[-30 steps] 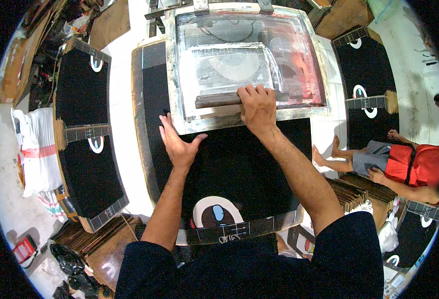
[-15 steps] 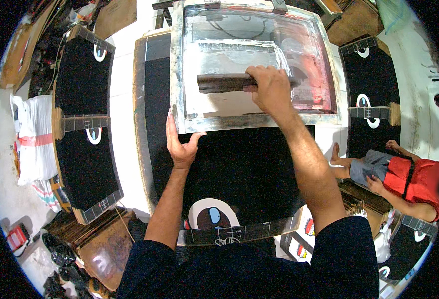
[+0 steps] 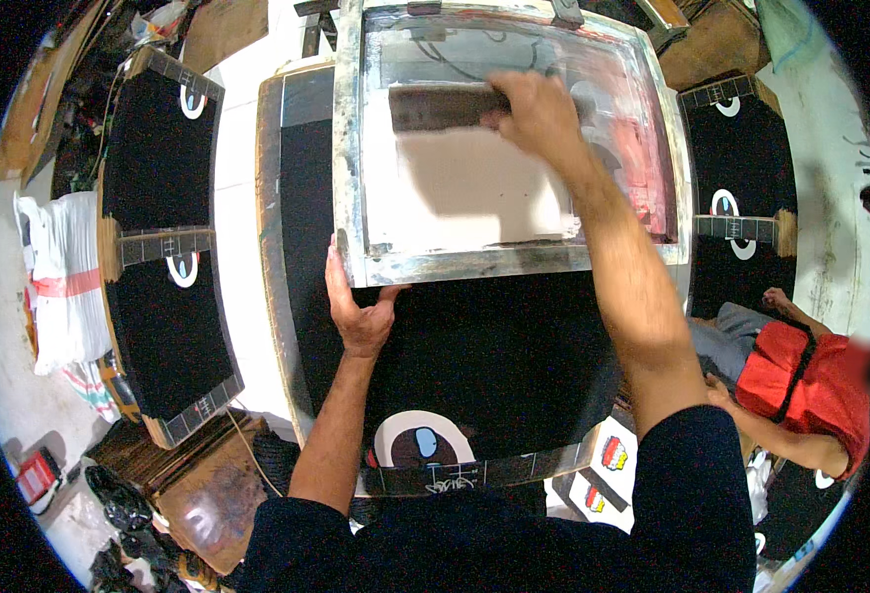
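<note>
A screen-printing frame [image 3: 484,264] lies over black fabric [image 3: 494,346] on a long board in front of me. My right hand [image 3: 538,117] grips a dark squeegee [image 3: 435,109] by its right part, toward the far half of the mesh. Pale, cream-coloured mesh [image 3: 484,193] shows on the near side of the squeegee, and red smears mark the mesh's right part. At the near left corner, my left hand [image 3: 361,316] holds the frame, fingers along its left side and thumb against the near edge. A printed cartoon eye [image 3: 420,440] shows on the fabric close to me.
Boards with black fabric and eye prints [image 3: 168,326] stand at left, with more boards [image 3: 736,158] at right. A person in a red top [image 3: 800,385] is at the lower right. White cloth [image 3: 64,282] hangs at the left; stacked brown boards [image 3: 203,494] lie lower left.
My right hand has pushed the squeegee away from me across the mesh, now blurred by motion. The left hand stays at the frame's corner. The person in red has shifted nearer me.
</note>
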Available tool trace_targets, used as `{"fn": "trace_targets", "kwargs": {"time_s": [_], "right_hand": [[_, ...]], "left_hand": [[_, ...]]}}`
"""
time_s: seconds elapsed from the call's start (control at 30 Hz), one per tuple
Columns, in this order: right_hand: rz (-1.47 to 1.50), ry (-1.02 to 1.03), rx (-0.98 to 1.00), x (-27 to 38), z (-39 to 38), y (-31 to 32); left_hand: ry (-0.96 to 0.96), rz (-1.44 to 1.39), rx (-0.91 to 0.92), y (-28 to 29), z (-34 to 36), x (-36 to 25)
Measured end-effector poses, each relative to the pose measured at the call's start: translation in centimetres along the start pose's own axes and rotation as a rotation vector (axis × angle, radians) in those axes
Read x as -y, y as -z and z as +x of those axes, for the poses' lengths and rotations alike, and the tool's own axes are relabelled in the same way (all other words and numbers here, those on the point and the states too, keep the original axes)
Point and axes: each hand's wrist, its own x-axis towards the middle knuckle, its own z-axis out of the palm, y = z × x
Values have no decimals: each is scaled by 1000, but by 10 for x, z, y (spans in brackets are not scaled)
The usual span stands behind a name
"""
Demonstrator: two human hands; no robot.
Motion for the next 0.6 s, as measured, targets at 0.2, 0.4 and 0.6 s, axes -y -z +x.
{"fn": "trace_targets", "kwargs": {"time_s": [0.2, 0.4, 0.6], "right_hand": [[-57, -62, -18, -18, 32, -21], [18, -145, 18, 52, -99, 12], [138, -115, -197, 90, -162, 29]], "left_hand": [[18, -64, -1, -2, 0, 1], [-15, -38, -1, 0, 1, -2], [-179, -8, -76, -2, 7, -3]]}}
